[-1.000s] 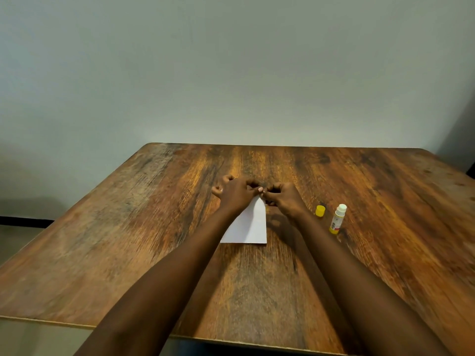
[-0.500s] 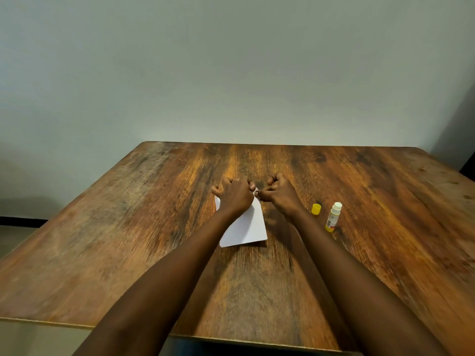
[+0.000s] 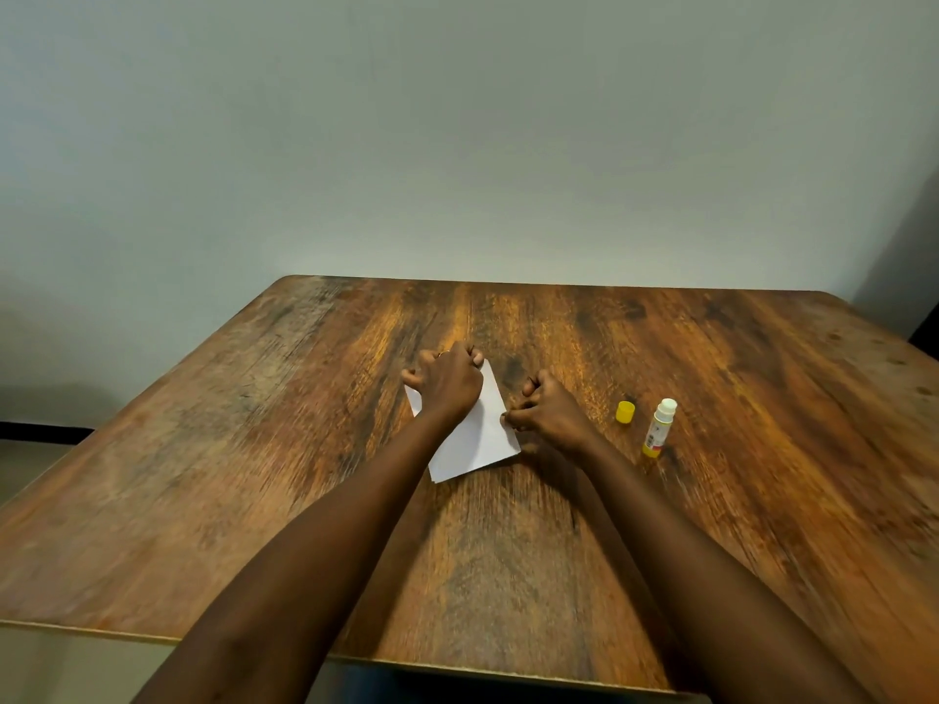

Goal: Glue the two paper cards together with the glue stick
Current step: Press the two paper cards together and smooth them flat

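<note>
Head view, both hands' fingers (image 3: 513, 421) pressing white cards (image 3: 482, 434)

The paper cards (image 3: 480, 439) lie near the middle of the counter (image 3: 254, 449), with the left hand (image 3: 447, 383) on their far left part and the right hand (image 3: 549, 414) at their right edge. Right of them sits the cap (image 3: 625, 412), then the glue stick (image 3: 659, 428) just beside it.
</note>
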